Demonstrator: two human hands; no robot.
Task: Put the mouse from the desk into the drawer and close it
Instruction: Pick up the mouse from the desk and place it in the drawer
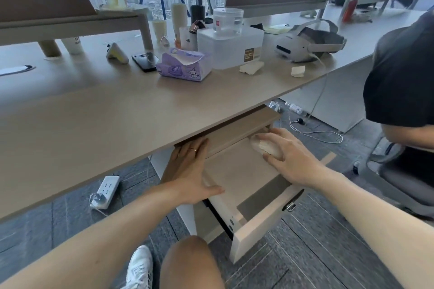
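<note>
- The drawer (244, 178) is hanging pulled out under the surface (98, 110), its bottom mostly bare.
- The right hand (291, 157) is reaching into the drawer's far right corner, its grip wrapping over the pale mouse (263, 145) there.
- The left hand (192, 171) is lying flat along the drawer's left wall, fingers spread, gripping nothing.
- A purple tissue pack (184, 63) is sitting up top.

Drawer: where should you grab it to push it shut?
Best the drawer's pale front panel. It stands pulled far out toward the person and its flat face is bare, so a palm from the front would probably slide it in. First the right hand should let go of the mouse.
</note>
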